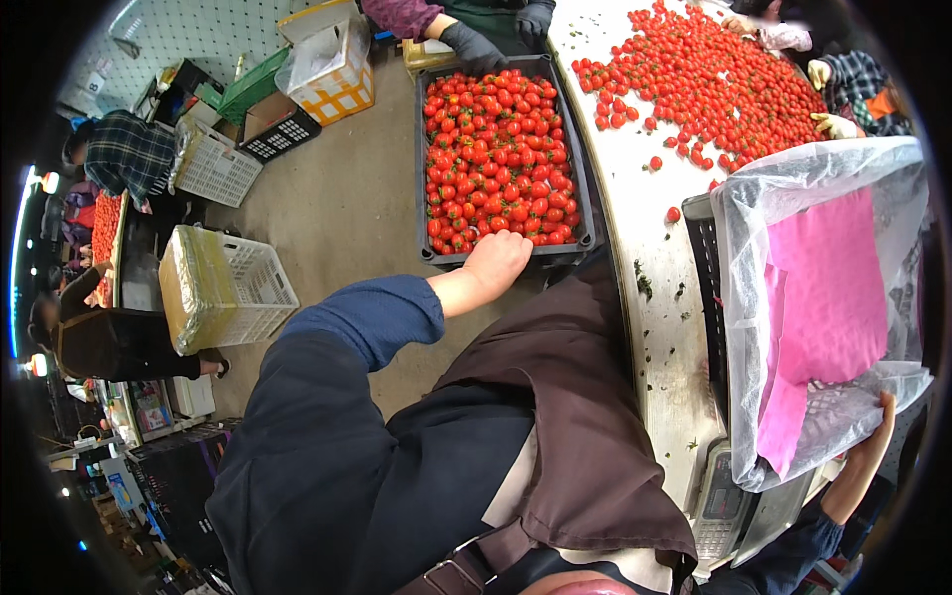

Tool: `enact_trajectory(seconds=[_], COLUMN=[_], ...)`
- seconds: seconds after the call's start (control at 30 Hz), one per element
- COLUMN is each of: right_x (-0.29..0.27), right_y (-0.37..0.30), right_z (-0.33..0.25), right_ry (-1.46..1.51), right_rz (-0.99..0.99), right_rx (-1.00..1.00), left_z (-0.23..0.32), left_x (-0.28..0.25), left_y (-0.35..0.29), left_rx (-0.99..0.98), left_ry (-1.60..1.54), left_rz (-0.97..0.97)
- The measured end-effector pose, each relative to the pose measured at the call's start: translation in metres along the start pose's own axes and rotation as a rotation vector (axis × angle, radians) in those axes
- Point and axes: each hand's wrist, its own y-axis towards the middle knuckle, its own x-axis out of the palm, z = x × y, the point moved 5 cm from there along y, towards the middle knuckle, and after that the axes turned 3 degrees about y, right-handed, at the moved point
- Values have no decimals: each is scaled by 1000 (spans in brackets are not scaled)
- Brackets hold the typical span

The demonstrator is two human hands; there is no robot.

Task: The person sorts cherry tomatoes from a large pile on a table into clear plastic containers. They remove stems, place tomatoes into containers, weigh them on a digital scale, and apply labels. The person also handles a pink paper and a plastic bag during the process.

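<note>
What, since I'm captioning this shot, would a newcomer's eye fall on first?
Probably the bright red tomatoes filling the dark crate at top centre, with the person's left hand on its near edge. Next, the loose heap of tomatoes spread over the white table at upper right. Then the vivid pink sheet at right, lying on translucent plastic film, the person's right hand at the film's lower-right edge.

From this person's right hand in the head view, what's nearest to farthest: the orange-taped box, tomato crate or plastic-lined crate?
1. Plastic-lined crate: at the right hand, far right.
2. Tomato crate: upper middle.
3. Orange-taped box: upper left.
</note>
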Motion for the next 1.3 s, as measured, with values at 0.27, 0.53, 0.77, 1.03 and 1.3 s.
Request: enact_trajectory(seconds=[0.27,0.53,0.77,1.03,1.3], right_x=[-14,-18,2,14,48], right_y=[-41,-44,-52,-48,-55], right_z=[39,49,41,41,34], right_ry=[61,7,-26,-8,-32], right_rz=[59,35,43,32,-66], right_rx=[38,38,57,63,99], left_z=[5,8,-23,-109,-196], left_x=[-15,-3,-70,-176,-161], left_y=[7,7,-32,-131,-222], left_rx=[-26,-68,-185,-210,-268], left_ry=[-118,-148,-181,-72,78], left_rz=[-64,-186,-160,-197,-354])
